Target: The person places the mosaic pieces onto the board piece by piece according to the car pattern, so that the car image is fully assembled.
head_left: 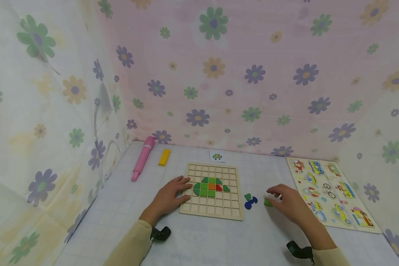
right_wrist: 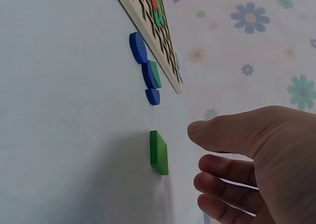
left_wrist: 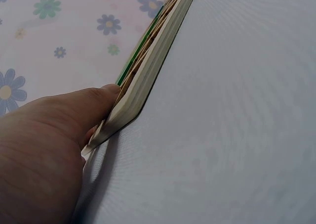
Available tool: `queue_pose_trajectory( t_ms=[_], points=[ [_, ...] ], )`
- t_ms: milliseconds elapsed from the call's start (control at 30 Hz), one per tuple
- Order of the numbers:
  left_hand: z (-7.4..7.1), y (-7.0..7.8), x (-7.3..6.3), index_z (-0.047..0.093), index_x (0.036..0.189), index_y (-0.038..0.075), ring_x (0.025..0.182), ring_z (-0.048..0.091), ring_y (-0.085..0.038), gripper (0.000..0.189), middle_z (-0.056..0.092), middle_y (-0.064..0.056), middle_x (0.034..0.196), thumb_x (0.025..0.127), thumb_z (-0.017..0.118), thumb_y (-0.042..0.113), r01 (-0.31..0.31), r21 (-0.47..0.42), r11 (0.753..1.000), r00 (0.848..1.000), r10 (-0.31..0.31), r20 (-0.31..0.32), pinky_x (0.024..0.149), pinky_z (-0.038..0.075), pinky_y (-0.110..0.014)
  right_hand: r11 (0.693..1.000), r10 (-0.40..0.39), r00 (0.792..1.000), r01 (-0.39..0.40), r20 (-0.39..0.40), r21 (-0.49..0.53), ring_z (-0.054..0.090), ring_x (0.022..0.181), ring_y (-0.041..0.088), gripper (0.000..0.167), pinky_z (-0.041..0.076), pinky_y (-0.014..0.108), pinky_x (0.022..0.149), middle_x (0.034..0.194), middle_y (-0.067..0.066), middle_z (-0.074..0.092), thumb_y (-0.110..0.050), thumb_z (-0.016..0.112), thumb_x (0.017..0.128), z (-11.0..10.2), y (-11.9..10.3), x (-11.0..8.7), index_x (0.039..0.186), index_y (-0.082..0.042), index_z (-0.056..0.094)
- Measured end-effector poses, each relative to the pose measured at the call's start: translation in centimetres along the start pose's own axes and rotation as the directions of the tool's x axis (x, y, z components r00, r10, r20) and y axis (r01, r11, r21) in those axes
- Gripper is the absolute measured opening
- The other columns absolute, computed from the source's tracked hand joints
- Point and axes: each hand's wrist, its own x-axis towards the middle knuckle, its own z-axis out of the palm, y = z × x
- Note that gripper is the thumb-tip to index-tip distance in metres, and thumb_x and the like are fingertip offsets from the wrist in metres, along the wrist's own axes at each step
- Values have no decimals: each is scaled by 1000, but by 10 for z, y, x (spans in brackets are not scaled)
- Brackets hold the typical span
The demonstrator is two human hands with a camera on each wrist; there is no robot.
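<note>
Wooden board [head_left: 219,205], flat on the white table [head_left: 203,240], marked all over with little squares. Set into the middle of it, a bunch of colored pieces: green ones [head_left: 204,192], orange ones [head_left: 212,187] and a red one [head_left: 218,188]. At the left side of the board, left hand [head_left: 169,195], with fingers stretched out and resting on the edge. Thumb down on the edge too, apart from the fingers.

To the right of the board, right hand [head_left: 286,203], just above the table, with a gap between thumb and bent fingers. Right by it, a loose green block [head_left: 267,202] on the table. In the right wrist view, a bit of space between block and hand. Between this block and the board, some blue pieces [head_left: 248,205] and a smaller green piece [head_left: 247,197], all close together.

Behind the board, a small white card [head_left: 217,156] with a colorful picture. At the back left, a yellow block [head_left: 164,157] and a long pink stick [head_left: 143,159], lying slanted. At the far right, a big picture board [head_left: 349,201] with cars and a bike. All around, cloth walls [head_left: 219,111] with flowers.
</note>
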Motion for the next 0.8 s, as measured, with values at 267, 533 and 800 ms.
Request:
queue_pose_trajectory(
  t_ms=[267, 533, 800],
  points=[
    [1, 0, 1, 68, 150, 21, 160, 33, -28, 50, 49, 5, 166, 104, 76, 38, 7, 14, 1000, 1000, -7, -1, 125, 33, -59, 999, 46, 998, -47, 48, 17, 63, 95, 20, 24, 58, 36, 78, 108, -1, 72, -12, 86, 93, 6, 4, -2, 116, -9, 81],
    [3, -3, 1, 68, 150, 22, 160, 33, -27, 50, 49, 7, 166, 104, 75, 39, 9, 20, 1000, 1000, -9, -4, 124, 34, -59, 998, 62, 996, -63, 56, 13, 62, 91, 18, 22, 59, 36, 79, 101, -1, 70, -8, 85, 91, 13, 8, -3, 113, -7, 81],
    [3, -4, 1, 68, 151, 23, 160, 33, -27, 50, 48, 7, 166, 104, 74, 40, 9, 21, 1000, 1000, -9, 1, 125, 33, -59, 998, 69, 995, -68, 66, -6, 61, 91, 18, 20, 59, 39, 80, 101, -2, 69, -8, 86, 91, 16, 7, -3, 110, -9, 82]
  ],
)
